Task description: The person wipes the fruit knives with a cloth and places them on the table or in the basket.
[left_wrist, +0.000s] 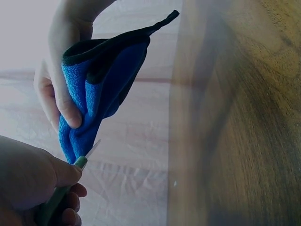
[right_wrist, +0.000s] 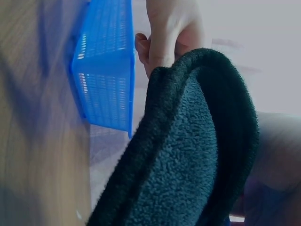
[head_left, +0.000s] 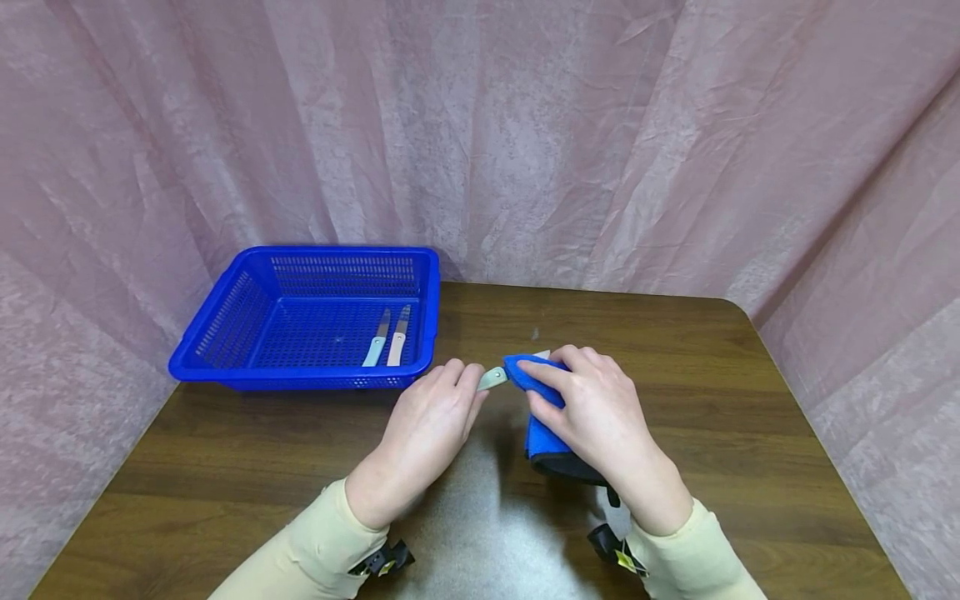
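My left hand (head_left: 431, 421) grips a knife by its pale green handle (head_left: 492, 378), above the table and just right of the basket. A folded blue cloth (head_left: 546, 433) with dark edging is pinched in my right hand (head_left: 600, 408), fingers on top and thumb below. The cloth lies around the knife's blade (left_wrist: 94, 148), most of which it hides. In the head view the light blade tip shows past the cloth's far edge. The cloth's loose end hangs below my right hand, its black hem (right_wrist: 207, 61) filling much of the right wrist view.
A blue plastic basket (head_left: 303, 375) stands at the back left of the wooden table (head_left: 720, 417). Inside it, at the right, lie a knife with a light blue handle (head_left: 373, 352) and one with a pale pink handle (head_left: 396, 348). Pink curtains (head_left: 525, 142) hang behind.
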Demonstrator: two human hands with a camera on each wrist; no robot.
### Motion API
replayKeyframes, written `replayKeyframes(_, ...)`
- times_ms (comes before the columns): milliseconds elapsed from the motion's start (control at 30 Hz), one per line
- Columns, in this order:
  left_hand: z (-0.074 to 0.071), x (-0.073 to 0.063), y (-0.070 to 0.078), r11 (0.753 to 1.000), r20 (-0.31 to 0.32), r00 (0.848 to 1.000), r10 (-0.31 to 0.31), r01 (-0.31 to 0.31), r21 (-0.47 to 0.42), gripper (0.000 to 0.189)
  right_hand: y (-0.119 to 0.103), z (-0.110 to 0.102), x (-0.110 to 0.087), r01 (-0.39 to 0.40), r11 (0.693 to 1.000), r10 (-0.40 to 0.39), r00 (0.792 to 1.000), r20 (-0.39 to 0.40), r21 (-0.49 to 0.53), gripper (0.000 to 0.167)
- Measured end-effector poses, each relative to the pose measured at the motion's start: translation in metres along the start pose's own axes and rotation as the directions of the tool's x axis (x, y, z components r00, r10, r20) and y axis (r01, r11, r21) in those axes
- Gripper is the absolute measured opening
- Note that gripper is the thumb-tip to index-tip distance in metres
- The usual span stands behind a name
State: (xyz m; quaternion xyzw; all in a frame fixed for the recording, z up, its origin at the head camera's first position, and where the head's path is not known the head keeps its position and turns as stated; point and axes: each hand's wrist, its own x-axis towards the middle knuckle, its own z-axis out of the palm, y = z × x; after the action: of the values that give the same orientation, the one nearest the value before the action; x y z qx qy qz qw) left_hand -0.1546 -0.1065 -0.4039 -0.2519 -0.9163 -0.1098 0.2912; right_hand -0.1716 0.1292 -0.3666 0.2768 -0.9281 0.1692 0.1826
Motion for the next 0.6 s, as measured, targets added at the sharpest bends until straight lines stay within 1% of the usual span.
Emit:
replayKeyframes(400,-0.002,0.0,-0.001,1.0,0.006,1.0,-0.006,0.006,0.003,0.027,0.006,-0.003,0.0,-0.033,0.999,0.033,0.999,-0.003,0.002,0.037)
replayKeyframes(600,-0.003,0.001,0.0,1.0,0.013,1.0,-0.012,0.012,0.005,0.025,0.011,-0.006,0.0,-0.043,0.999,0.042,0.999,-0.029,-0.017,0.036)
